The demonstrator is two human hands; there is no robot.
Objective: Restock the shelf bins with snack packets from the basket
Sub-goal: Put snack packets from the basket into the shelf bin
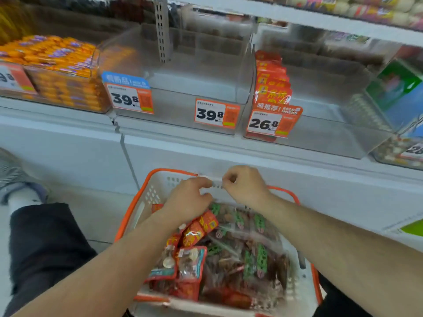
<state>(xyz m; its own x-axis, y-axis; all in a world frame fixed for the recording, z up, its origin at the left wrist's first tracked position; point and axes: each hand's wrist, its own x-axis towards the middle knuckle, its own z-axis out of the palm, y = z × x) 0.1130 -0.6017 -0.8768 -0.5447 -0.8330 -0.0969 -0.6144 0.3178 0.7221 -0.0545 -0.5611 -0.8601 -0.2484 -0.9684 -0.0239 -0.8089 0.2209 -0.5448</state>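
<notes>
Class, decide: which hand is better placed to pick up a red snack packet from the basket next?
Left. The left hand hangs directly above the red packets; the right hand is over the basket's far rim.

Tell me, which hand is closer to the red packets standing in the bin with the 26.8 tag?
The right hand. It is above the far rim of the basket, almost straight below the red packets. The left hand is beside it, farther left and lower, so farther away.
</notes>
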